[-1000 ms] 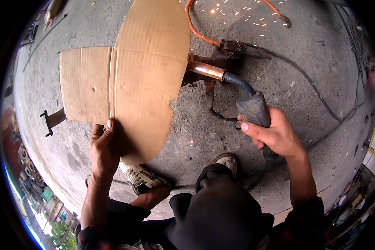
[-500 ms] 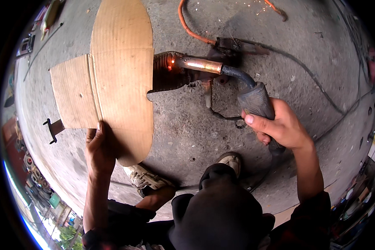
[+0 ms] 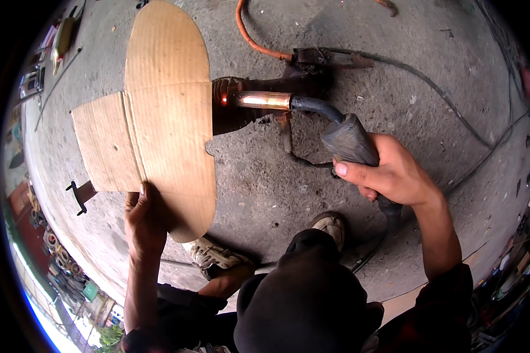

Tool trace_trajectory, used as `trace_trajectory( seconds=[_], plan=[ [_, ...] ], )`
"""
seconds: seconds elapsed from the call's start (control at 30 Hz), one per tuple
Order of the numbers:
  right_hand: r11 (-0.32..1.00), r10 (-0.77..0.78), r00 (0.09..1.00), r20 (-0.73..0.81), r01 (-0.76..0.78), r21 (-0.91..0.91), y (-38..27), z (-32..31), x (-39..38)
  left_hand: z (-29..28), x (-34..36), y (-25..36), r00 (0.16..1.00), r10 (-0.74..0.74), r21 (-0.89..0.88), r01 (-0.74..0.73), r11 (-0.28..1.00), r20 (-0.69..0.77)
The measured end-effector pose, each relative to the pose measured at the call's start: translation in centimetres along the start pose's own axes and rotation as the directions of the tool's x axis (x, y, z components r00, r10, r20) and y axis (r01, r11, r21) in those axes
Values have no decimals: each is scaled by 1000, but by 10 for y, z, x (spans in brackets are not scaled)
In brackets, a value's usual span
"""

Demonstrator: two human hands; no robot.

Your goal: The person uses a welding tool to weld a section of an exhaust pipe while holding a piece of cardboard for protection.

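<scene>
My left hand pinches the lower edge of a piece of brown cardboard, thumb on top, the fingers mostly hidden behind it. A rounded strip and a squarer flap make up the board. In my right hand is the dark handle of a welding torch, with my fingers wrapped round it. The torch's copper nozzle points left at a dark, ribbed metal part, where a small orange glow shows. The cardboard covers that part's left portion. A brown stub with a black crosspiece sticks out past the flap.
A clamp with an orange cable lies beyond the metal part. Black cable runs across the concrete floor to the right. My shoes stand near the lower middle. Assorted rings and parts are piled at far left.
The torch nozzle has shifted left, closer to the cardboard's edge. The glowing spot is smaller, and the spark specks on the floor have mostly gone. The whole view has shifted slightly.
</scene>
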State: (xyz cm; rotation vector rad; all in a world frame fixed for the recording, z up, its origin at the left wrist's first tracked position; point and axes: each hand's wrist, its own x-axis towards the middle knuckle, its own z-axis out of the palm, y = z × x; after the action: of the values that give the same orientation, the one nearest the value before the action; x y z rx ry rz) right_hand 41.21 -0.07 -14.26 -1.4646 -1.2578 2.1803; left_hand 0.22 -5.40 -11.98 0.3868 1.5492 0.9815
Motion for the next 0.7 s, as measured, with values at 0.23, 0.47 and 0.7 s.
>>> trace_trajectory(
  seconds=[0.23,0.47,0.7],
  plan=[
    [1000,-7,1000,5,7,12,0,1,2,10,-6,1,1000,-5,57,5,998,-6],
    [999,38,997,60,-40,29,0,-3,2,12,-7,1,997,-2,47,-1,999,75],
    [995,-20,1000,-8,21,99,0,2,2,18,-7,7,998,29,37,-27,999,-52]
  ],
)
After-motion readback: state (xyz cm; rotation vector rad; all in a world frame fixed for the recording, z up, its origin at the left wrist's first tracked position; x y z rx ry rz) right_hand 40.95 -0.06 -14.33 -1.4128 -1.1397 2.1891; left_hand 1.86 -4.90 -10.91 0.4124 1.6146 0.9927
